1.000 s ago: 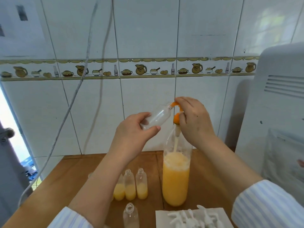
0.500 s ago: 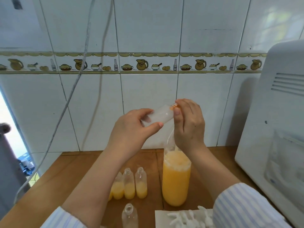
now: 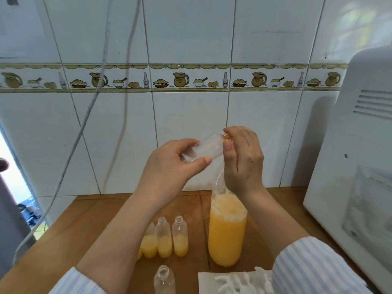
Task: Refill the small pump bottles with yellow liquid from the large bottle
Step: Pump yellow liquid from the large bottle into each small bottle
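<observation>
A small clear plastic bottle [image 3: 206,148] is held nearly on its side above the wooden table, its mouth pointing right and slightly up; its walls look cloudy and it seems empty. The left hand [image 3: 171,166] grips its base end, fingers curled over the top and thumb clamped underneath. The right hand [image 3: 244,161] meets its neck, where something small and orange [image 3: 227,136] shows between the curled fingertips; what that piece is cannot be told. The right thumb lies against the bottle's shoulder.

Directly below stands the large bottle [image 3: 227,230], a clear, round-shouldered plastic one, upright and filled to about the shoulder with opaque yellow liquid, foamy at the top. Its neck is hidden behind the right hand.

Left of it, near but apart, a row of small bottles [image 3: 164,238] stands upright and uncapped, each roughly a third to half full of the same yellow liquid; three show plainly, and the left forearm covers the row's left end. Nearer the camera stands one more small open bottle [image 3: 163,280], clear and apparently empty.

At the lower right a white paper sheet [image 3: 206,281] carries a heap of white plastic pump heads [image 3: 241,281], partly behind a striped sleeve [image 3: 314,270]. The table [image 3: 89,225] is warm brown wood. Behind is glossy white wall tile [image 3: 191,35] with a painted border of jugs and pies, and a white appliance [image 3: 356,158] on the right.
</observation>
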